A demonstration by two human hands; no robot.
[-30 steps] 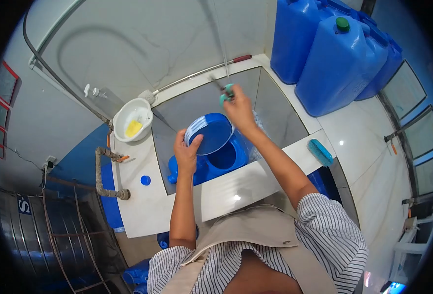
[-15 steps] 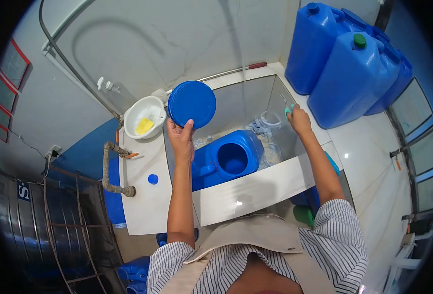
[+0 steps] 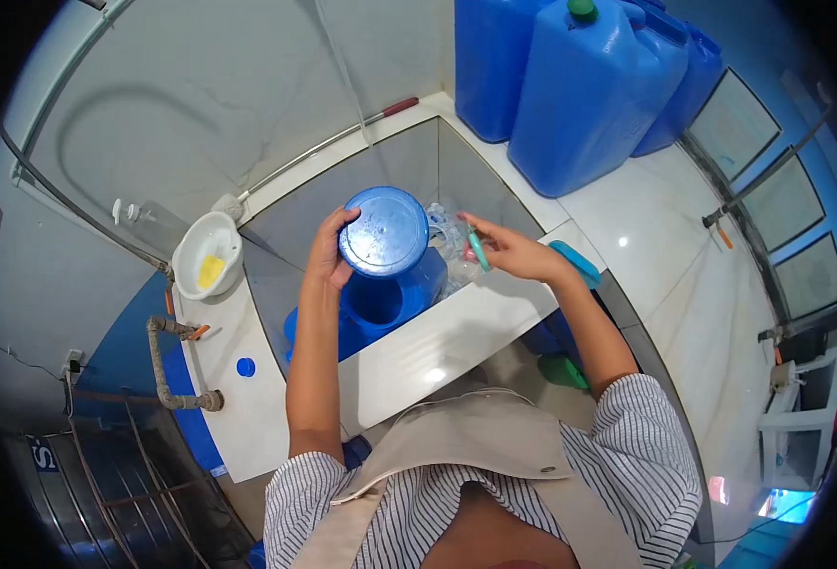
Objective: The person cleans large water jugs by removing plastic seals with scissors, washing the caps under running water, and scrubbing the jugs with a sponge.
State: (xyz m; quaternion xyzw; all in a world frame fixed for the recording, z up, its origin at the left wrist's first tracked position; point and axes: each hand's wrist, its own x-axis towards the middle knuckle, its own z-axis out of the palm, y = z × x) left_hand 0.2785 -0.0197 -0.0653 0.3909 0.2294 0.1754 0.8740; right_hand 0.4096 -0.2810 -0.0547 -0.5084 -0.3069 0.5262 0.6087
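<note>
My left hand (image 3: 327, 248) is closed on the edge of a round blue lid (image 3: 383, 232), its broad face turned up, above the sink. Below it, a blue water jug (image 3: 430, 280) lies on its side with its wide round mouth showing. My right hand (image 3: 509, 251) grips scissors by their teal handles (image 3: 476, 245), just right of the lid and apart from it; their blades are hard to make out. Behind the jug, clear crumpled plastic (image 3: 449, 232) sits in the sink (image 3: 475, 171), partly hidden by my hands.
Large blue water jugs (image 3: 580, 104) stand on the right-hand counter. On the left counter are a white bowl (image 3: 183, 266) with a yellow sponge (image 3: 211, 271), a small blue cap (image 3: 246, 367) and a pipe (image 3: 158, 356). A long brush with a red handle (image 3: 400, 107) rests along the back ledge.
The lid has come down over the jug and tilted face-up. My right hand has moved left from the sink's right side with the scissors, close to the lid. The view has turned right.
</note>
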